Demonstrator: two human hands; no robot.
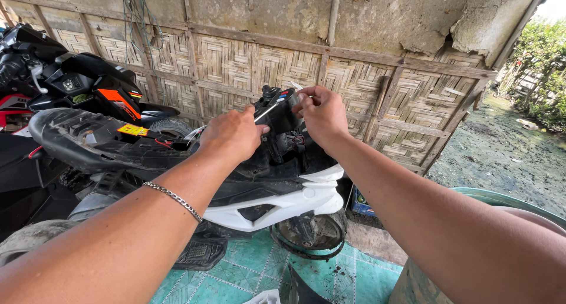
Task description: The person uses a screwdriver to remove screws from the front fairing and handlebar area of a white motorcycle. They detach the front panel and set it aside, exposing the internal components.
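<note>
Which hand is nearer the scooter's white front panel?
Left. The left hand is above the white front panel, near its middle; the right hand is higher.

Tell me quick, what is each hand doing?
Left hand: closed around a thin metal tool.
Right hand: fingers gripping the black handlebar switch box.

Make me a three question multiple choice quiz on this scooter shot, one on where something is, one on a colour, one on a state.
1. The bracelet sits on:
A. the left wrist
B. the right wrist
C. the scooter

2. The scooter's lower body panel is:
A. white
B. yellow
C. green

3. The left hand is:
A. open and empty
B. gripping a thin metal tool
C. flat on the floor

Answers:
1 A, the chain circles the left wrist.
2 A, the panel under both arms is white.
3 B, its fingers close on the tool while the right hand holds the black handlebar part.
</note>
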